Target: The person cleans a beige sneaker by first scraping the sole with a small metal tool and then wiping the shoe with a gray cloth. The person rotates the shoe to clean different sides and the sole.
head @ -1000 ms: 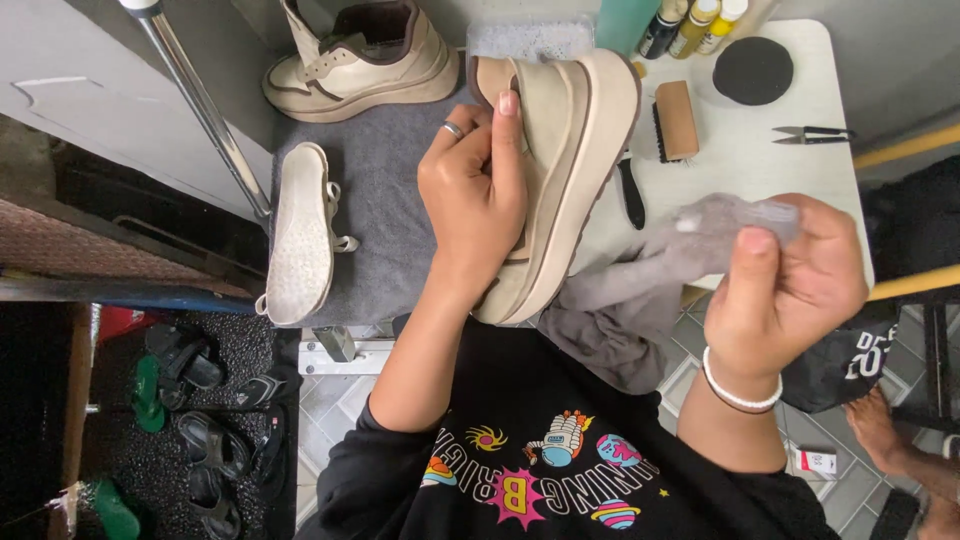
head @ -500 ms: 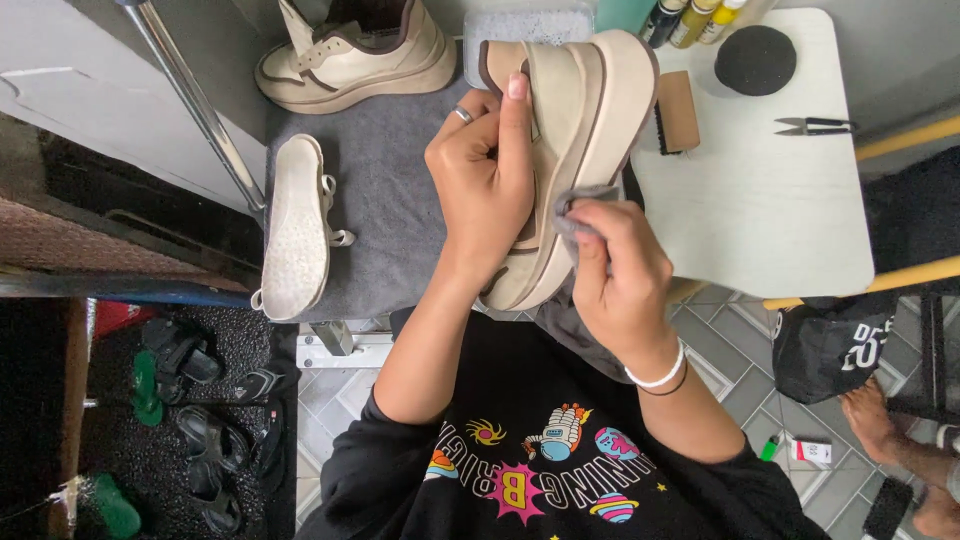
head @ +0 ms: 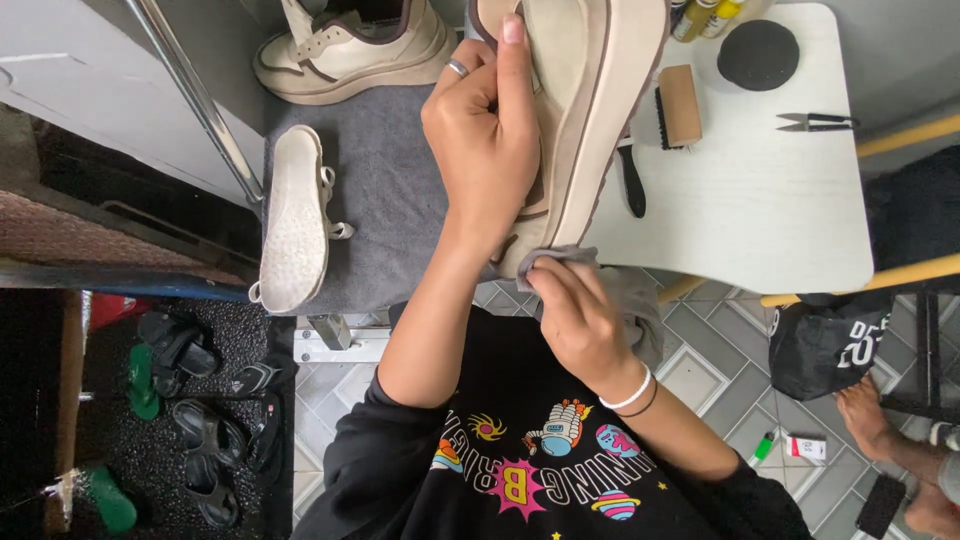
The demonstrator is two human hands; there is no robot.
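Observation:
My left hand (head: 490,140) grips a beige platform shoe (head: 590,110), held sole-side up above the table, with the thumb lying along the sole. My right hand (head: 575,315) is closed on a grey cloth (head: 560,262) and presses it against the near end of the shoe's thick sole edge. More of the cloth hangs down behind the wrist. A white band sits on that wrist.
A second beige shoe (head: 350,45) stands at the back on a grey mat (head: 385,190), and a small upturned shoe (head: 292,220) lies at its left edge. The white table (head: 760,210) carries a brush (head: 678,105), black disc (head: 757,53) and snips (head: 815,122). Sandals (head: 200,420) lie below left.
My right hand has come in from the right with the cloth onto the shoe's sole edge and slid down toward its near end. The view has closed in on the shoe.

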